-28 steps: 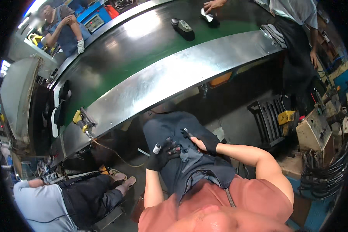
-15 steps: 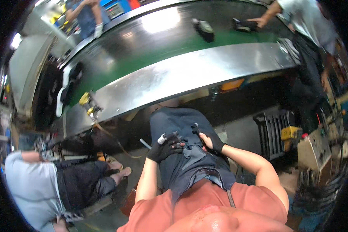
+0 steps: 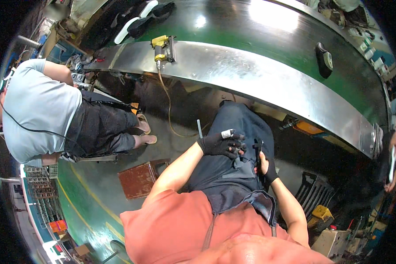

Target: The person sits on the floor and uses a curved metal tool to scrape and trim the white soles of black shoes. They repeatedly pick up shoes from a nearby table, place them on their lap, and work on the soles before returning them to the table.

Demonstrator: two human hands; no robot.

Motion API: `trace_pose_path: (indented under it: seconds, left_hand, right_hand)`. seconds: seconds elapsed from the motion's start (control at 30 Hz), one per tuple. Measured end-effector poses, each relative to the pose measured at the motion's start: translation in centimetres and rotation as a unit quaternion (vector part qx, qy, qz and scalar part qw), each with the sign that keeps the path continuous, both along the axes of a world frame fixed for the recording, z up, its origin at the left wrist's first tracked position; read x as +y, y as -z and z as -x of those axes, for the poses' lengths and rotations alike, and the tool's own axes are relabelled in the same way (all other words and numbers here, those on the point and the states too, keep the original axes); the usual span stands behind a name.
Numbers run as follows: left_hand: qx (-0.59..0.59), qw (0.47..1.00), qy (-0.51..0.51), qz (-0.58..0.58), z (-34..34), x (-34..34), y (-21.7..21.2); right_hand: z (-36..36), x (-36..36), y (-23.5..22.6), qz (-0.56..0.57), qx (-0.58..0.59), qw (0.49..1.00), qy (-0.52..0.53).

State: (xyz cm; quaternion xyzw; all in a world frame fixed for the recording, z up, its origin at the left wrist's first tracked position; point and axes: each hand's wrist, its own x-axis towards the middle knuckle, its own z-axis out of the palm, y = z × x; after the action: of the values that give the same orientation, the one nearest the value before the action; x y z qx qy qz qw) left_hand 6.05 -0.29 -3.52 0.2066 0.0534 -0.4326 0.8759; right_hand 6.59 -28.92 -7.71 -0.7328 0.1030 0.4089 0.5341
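Facing the counter [image 3: 233, 66], the seated person held both hands on its near side, above a dark apron [image 3: 240, 114] that covered the lap. The right hand [image 3: 266, 167] was closed around a slim dark tool [image 3: 258, 146], its thumb along the shaft; the tool pointed toward the counter, a hold that probably gave steady control at close range. The left hand [image 3: 222, 145], in a black glove with a white wrap [image 3: 227, 133] about one digit, lay open, palm down and fingers spread, nearer the counter's left end than the right hand; it appeared to brace against the cloth rather than to grip.

On the counter's metal border lay a yellow air tool [image 3: 163, 48], its hose [image 3: 168, 102] falling over the near edge, presumably so placed to leave the green surface free. A dark shoe [image 3: 324, 61] stood apart toward the counter's right end; white-soled footwear [image 3: 123, 32] lay at its left end, partly lost in shadow.

The tool's working end merged with the apron, so its kind could not be told, and the right fingers were largely hidden beneath it. Past the counter's right end, a co-worker [image 3: 394, 152] was cut off by the dark rim of the view.
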Motion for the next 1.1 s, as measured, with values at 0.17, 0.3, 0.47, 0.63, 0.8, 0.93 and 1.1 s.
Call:
trace_pose_path:
  seconds: [0.17,0.3,0.47,0.63,0.8,0.93,1.1]
  left_hand:
    - [0.009,0.999,0.008,0.047,-0.1,0.2,2.1]
    - [0.027,0.997,0.014,0.070,-0.5,0.5,1.7]
    - [0.006,0.998,0.005,0.065,0.2,0.7,1.5]
    - [0.042,0.996,-0.006,0.073,0.5,0.6,0.8]
    - [-0.015,0.998,0.017,0.053,0.3,0.4,0.6]
    - [-0.029,0.999,0.025,0.031,0.3,0.5,0.0]
    - [0.001,0.999,0.017,0.046,0.4,0.3,0.0]
  right_hand:
    - [-0.3,0.0,-0.2,0.009,0.012,1.000,-0.004]
    - [-0.3,-0.1,0.4,0.011,0.031,0.999,0.018]
    - [-0.5,-0.2,0.4,0.027,0.026,0.999,-0.015]
    - [-1.0,-0.2,0.7,0.025,0.048,0.997,-0.046]
    - [-0.6,-0.7,2.0,0.021,0.030,0.999,-0.021]
    - [-0.7,-1.1,3.4,0.053,0.057,0.997,-0.015]
    - [-0.7,-1.1,2.9,0.067,0.034,0.996,-0.050]
